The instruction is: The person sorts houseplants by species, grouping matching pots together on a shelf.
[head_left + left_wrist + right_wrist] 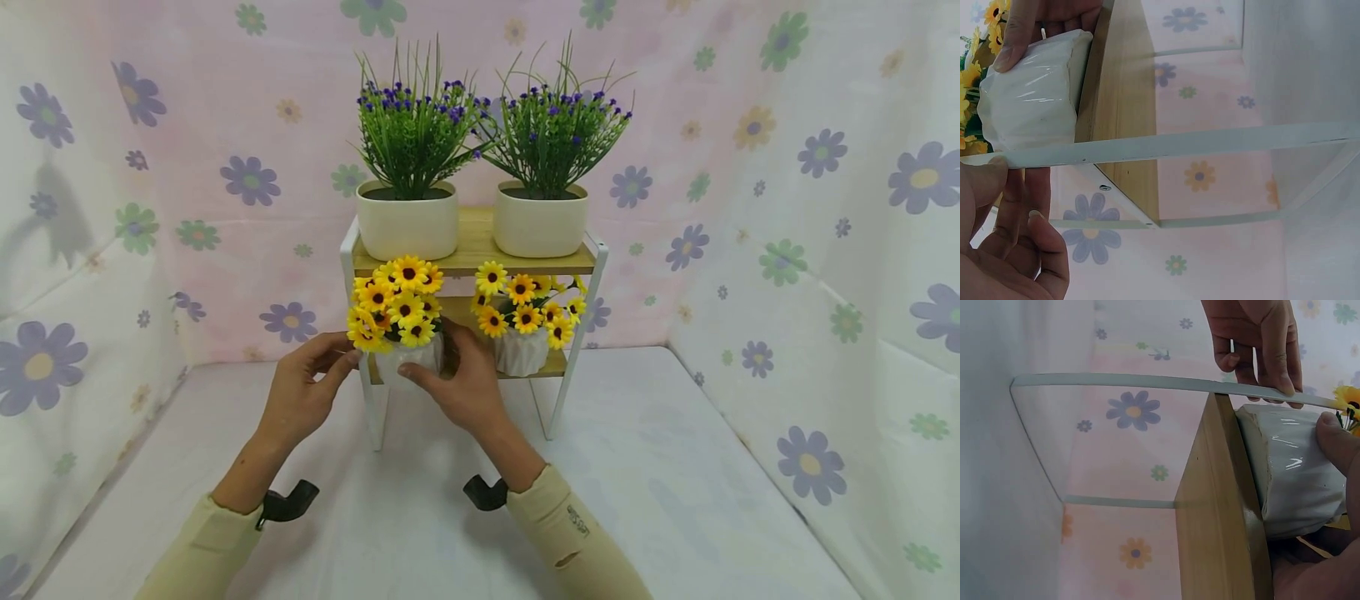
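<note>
A small white pot (pixel 408 364) of yellow sunflowers (pixel 405 308) sits at the left of the lower board of a two-tier stand. My right hand (pixel 468 379) grips this pot, its thumb on the front and its fingers round the right side, partly hidden behind it. At the left side, my left hand (pixel 300 392) pinches the stand's white metal frame (pixel 1179 145), thumb on one side and fingers on the other. The pot's base rests against the wooden board (pixel 1222 500) in the right wrist view. A second white pot (pixel 522 352) of yellow sunflowers stands to the right.
Two cream oval planters (pixel 408 223) with purple-flowered grass stand on the upper board (pixel 475 237). The stand's white legs (pixel 555 408) rest on a white-covered table (pixel 675 483). Flower-print cloth (pixel 810 208) hangs round the back and sides.
</note>
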Demonstrator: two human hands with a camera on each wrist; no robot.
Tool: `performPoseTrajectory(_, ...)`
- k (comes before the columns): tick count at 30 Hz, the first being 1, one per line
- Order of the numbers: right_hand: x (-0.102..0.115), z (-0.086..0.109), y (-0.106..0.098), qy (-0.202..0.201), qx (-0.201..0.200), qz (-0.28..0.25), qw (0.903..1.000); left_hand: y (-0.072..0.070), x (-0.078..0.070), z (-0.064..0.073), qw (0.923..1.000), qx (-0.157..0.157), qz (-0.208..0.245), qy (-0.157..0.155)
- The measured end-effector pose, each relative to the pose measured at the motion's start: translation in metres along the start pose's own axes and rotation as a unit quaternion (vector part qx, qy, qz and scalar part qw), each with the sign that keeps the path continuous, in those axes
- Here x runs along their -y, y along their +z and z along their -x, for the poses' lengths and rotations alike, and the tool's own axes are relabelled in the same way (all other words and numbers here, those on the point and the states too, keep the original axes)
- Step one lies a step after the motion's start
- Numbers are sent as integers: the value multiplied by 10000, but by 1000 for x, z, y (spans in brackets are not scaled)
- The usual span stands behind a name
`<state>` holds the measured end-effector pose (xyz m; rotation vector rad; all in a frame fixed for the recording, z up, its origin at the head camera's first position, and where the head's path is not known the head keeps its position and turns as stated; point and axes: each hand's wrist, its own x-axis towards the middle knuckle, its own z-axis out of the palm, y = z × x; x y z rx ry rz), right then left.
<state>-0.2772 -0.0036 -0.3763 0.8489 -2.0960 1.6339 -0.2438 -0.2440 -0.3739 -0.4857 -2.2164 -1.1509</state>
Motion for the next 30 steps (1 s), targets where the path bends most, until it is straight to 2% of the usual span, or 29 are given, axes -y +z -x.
performPoseTrajectory(8, 3, 2, 5, 114, -138, 352, 9992, 0, -1, 1, 10000, -67, -15, -10)
performPoseTrajectory(16, 7, 15, -3, -313, -385, 1019, 9936, 4, -2, 1, 9998, -154, -76, 97)
performPoseTrajectory(22, 15, 29, -18, -585, -310, 1426, 9876, 4, -6, 1, 9992, -168, -277, 252)
performPoseTrajectory(30, 20, 61, -57, -701, -199, 1824, 9805, -6, -22, 10, 9970, -246, -723, 139)
